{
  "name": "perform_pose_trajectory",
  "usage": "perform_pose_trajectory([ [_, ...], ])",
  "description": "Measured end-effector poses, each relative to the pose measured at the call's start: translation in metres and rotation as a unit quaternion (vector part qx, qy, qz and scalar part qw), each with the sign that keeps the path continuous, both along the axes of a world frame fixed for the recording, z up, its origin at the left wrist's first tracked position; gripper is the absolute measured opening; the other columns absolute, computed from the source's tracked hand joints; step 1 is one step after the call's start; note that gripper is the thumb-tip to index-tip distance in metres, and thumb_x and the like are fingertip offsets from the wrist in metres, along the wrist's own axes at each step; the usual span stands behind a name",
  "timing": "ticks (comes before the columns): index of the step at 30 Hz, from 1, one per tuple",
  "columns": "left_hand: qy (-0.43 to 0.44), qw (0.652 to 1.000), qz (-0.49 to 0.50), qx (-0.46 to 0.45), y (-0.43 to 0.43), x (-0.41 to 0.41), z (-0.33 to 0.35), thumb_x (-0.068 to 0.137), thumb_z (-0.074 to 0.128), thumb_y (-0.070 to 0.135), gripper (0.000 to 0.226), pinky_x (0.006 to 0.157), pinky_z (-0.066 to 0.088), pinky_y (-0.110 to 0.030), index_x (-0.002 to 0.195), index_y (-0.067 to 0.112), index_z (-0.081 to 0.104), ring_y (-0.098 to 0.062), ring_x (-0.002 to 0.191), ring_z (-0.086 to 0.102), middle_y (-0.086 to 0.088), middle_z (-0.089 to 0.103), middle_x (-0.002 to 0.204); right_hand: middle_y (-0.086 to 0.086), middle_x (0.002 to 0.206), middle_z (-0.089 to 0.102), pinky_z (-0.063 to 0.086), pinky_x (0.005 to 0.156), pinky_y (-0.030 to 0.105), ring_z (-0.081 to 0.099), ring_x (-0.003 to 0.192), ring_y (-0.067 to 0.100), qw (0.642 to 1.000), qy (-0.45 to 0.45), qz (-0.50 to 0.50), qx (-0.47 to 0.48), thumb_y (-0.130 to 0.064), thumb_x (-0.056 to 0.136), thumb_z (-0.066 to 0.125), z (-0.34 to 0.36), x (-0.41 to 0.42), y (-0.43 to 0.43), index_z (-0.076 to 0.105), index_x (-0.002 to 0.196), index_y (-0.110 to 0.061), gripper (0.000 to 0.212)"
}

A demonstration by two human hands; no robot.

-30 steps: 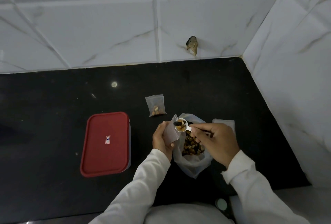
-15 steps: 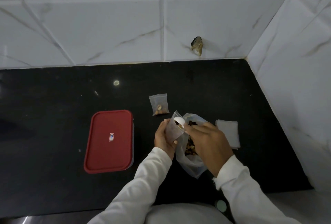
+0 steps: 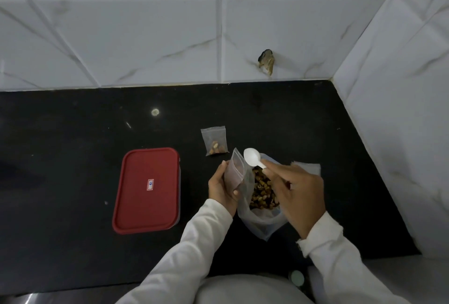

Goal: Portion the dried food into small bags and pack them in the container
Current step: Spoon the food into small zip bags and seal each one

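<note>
My left hand (image 3: 222, 188) grips a small zip bag (image 3: 234, 172) upright against the big bag of mixed nuts (image 3: 263, 189). My right hand (image 3: 300, 192) pinches an empty white spoon (image 3: 252, 157) above them. Risk: the limp mouth sags and the next scoop spills onto the desk (image 3: 73, 133). The red-lidded container (image 3: 147, 189) sits shut, off left.

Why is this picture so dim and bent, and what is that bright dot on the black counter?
Head view throughout: low light, so the black counter swallows detail; the bright dot is probably a lamp mirrored in its polished top; the wide lens bows the wall tile joints; the white spoon in the right hand and the small bag in the left hand look fairly sharp.
</note>
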State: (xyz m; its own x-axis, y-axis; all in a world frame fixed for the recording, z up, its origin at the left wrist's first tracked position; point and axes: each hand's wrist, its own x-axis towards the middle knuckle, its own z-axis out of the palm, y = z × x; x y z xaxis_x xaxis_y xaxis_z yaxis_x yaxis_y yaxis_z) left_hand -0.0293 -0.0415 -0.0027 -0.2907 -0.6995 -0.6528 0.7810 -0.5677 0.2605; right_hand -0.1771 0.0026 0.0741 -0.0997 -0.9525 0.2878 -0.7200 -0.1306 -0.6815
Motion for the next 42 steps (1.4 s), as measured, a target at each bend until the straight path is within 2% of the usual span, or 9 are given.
perform_pose_trajectory([
  [3, -0.009, 1.000, 0.010, 0.008, 0.000, 0.001, 0.001, 0.096, 0.058, 0.034, 0.026, 0.044, 0.049, -0.019, 0.089, 0.013, 0.070, -0.017, 0.063, 0.063, -0.007, 0.067, 0.082, -0.003, 0.095, 0.068, 0.047, 0.081, 0.011, 0.059, 0.083, 0.005, 0.996, 0.027, 0.001, 0.079, -0.010, 0.090, 0.062, -0.006, -0.017, -0.001, 0.073, 0.109, -0.011, 0.022],
  [6, -0.014, 1.000, 0.013, 0.015, 0.004, 0.000, 0.003, 0.097, 0.057, 0.033, 0.023, 0.041, 0.049, -0.020, 0.091, 0.014, 0.067, -0.017, 0.061, 0.064, -0.007, 0.066, 0.082, 0.016, 0.110, 0.067, 0.045, 0.092, 0.028, 0.062, 0.100, 0.023, 0.953, 0.108, 0.004, 0.282, -0.017, 0.096, 0.057, -0.027, -0.034, -0.003, 0.068, 0.113, -0.003, 0.024],
  [11, -0.032, 0.999, -0.004, 0.013, 0.010, -0.002, -0.003, 0.096, 0.058, 0.034, 0.027, 0.046, 0.053, -0.020, 0.108, 0.011, 0.068, -0.019, 0.077, 0.065, -0.010, 0.068, 0.098, 0.009, 0.103, 0.064, 0.047, 0.079, 0.034, 0.058, 0.095, 0.026, 0.927, 0.261, 0.036, 0.268, -0.010, 0.095, 0.047, -0.041, -0.033, 0.007, 0.068, 0.112, -0.016, 0.028],
  [17, -0.079, 0.996, -0.027, 0.019, 0.017, -0.008, -0.013, 0.094, 0.058, 0.038, 0.027, 0.034, 0.037, -0.018, 0.105, 0.015, 0.066, -0.013, 0.060, 0.055, -0.004, 0.063, 0.090, 0.010, 0.102, 0.066, 0.044, 0.079, 0.034, 0.060, 0.096, 0.028, 0.907, 0.290, 0.086, 0.294, -0.009, 0.094, 0.049, -0.051, -0.017, 0.005, 0.067, 0.105, -0.011, 0.022],
  [24, -0.079, 0.995, 0.009, 0.067, 0.017, -0.015, -0.010, 0.094, 0.056, 0.039, 0.030, 0.037, 0.041, -0.016, 0.109, 0.015, 0.067, -0.013, 0.057, 0.059, -0.005, 0.066, 0.089, 0.011, 0.100, 0.070, 0.044, 0.084, 0.030, 0.063, 0.095, 0.027, 0.944, 0.141, 0.073, 0.290, -0.019, 0.098, 0.051, -0.066, -0.022, 0.001, 0.072, 0.108, -0.010, 0.024],
  [28, -0.069, 0.994, 0.020, 0.078, 0.015, -0.018, -0.014, 0.091, 0.058, 0.040, 0.035, 0.034, 0.034, -0.017, 0.114, 0.014, 0.062, -0.012, 0.047, 0.052, -0.005, 0.065, 0.077, 0.004, 0.077, 0.072, 0.052, 0.071, 0.036, 0.064, 0.073, 0.021, 0.964, 0.030, 0.084, 0.252, -0.017, 0.095, 0.058, -0.074, -0.029, 0.008, 0.077, 0.086, -0.014, 0.021],
  [35, -0.050, 0.996, 0.002, 0.068, 0.015, -0.017, -0.013, 0.091, 0.056, 0.042, 0.032, 0.035, 0.032, -0.018, 0.101, 0.013, 0.063, -0.011, 0.040, 0.044, -0.003, 0.058, 0.061, -0.014, 0.086, 0.070, 0.043, 0.074, 0.004, 0.062, 0.085, -0.004, 0.929, -0.079, 0.056, 0.357, -0.019, 0.094, 0.061, -0.067, -0.028, 0.003, 0.076, 0.097, -0.023, 0.015],
  [38, -0.048, 0.996, 0.011, 0.068, 0.014, -0.017, -0.008, 0.092, 0.055, 0.040, 0.030, 0.033, 0.032, -0.016, 0.097, 0.012, 0.064, -0.011, 0.042, 0.046, -0.004, 0.060, 0.065, -0.017, 0.084, 0.070, 0.041, 0.078, 0.007, 0.060, 0.086, -0.005, 0.897, -0.132, 0.031, 0.421, -0.020, 0.093, 0.062, -0.059, -0.032, -0.005, 0.075, 0.098, -0.024, 0.015],
  [42, -0.053, 0.996, 0.015, 0.072, 0.012, -0.013, -0.003, 0.094, 0.055, 0.039, 0.029, 0.033, 0.031, -0.016, 0.100, 0.012, 0.064, -0.011, 0.044, 0.048, -0.005, 0.065, 0.068, -0.008, 0.086, 0.076, 0.048, 0.094, 0.030, 0.066, 0.095, 0.012, 0.867, -0.205, -0.026, 0.452, -0.021, 0.092, 0.064, -0.055, -0.042, -0.008, 0.076, 0.096, -0.025, 0.014],
])
